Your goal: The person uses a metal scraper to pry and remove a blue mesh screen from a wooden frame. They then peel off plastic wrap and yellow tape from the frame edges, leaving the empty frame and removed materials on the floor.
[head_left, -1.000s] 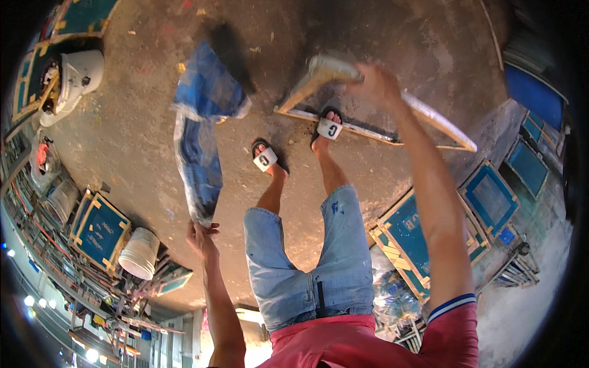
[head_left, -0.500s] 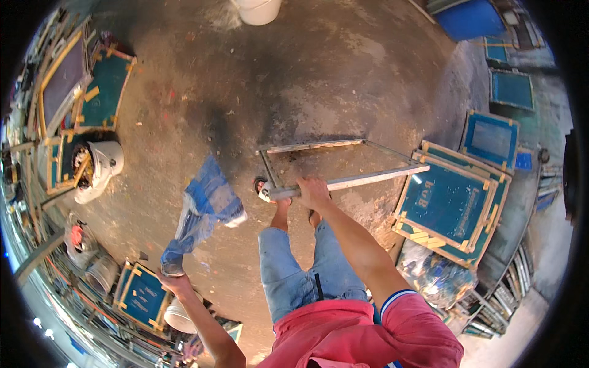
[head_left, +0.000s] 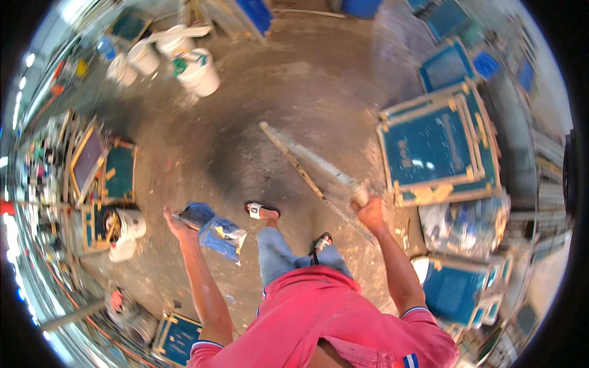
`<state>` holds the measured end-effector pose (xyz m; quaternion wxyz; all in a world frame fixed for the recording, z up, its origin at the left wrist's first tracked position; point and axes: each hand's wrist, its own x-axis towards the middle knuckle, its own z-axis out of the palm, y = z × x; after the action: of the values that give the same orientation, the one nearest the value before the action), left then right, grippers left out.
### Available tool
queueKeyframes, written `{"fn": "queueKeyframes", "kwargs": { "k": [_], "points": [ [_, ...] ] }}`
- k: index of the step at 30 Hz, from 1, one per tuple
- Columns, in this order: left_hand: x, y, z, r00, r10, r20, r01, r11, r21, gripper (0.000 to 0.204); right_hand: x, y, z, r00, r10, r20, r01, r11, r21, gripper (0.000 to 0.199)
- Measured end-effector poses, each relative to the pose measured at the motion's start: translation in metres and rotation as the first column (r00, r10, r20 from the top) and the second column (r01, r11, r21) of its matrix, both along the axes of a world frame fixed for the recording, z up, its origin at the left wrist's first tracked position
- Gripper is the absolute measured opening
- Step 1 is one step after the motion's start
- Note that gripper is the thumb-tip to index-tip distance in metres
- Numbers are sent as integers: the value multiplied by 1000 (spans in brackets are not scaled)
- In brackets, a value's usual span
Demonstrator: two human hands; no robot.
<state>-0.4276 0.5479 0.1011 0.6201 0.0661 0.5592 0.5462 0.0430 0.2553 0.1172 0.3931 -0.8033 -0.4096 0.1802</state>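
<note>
My left hand (head_left: 182, 229) is closed around the dark end of a crumpled blue plastic sheet with pale patches (head_left: 222, 238), which hangs out to the right of the hand. Whether something lies inside its dark end cannot be made out. My right hand (head_left: 369, 216) grips one corner of an empty rectangular screen frame (head_left: 319, 162), with no mesh in it. The frame is tilted and seen nearly edge-on, its pale bars reaching away toward the far left over the floor.
Teal printing screens with taped wooden frames (head_left: 423, 147) are stacked at the right, above a clear plastic bundle (head_left: 463, 224). White buckets (head_left: 199, 80) stand at the far left. More screens (head_left: 119, 172) and a white bucket (head_left: 130, 225) are along the left shelving.
My view has turned and shows the far-left buckets. The frame has swung from lying wide to nearly edge-on, further right. The blue sheet, spread out before, now hangs more bunched by my left hand.
</note>
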Motion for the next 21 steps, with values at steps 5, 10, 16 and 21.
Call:
{"fn": "queueKeyframes", "kwargs": {
  "k": [5,10,16,21],
  "points": [
    [161,-68,16,921,-370,-121,377,925,40,45,19,-169,109,837,-496,-232,507,862,-12,18],
    [323,-197,-1,429,-822,-373,862,496,-101,50,7,-330,167,577,-712,-399,812,552,189,12],
    [419,-368,-13,-192,-853,-485,981,-158,-111,63,-79,-436,212,236,-841,-487,941,72,332,27],
    [490,-506,73,-378,-926,-6,924,-378,56,55,-162,-481,232,33,-862,-506,853,-240,464,25]
  ]
}}
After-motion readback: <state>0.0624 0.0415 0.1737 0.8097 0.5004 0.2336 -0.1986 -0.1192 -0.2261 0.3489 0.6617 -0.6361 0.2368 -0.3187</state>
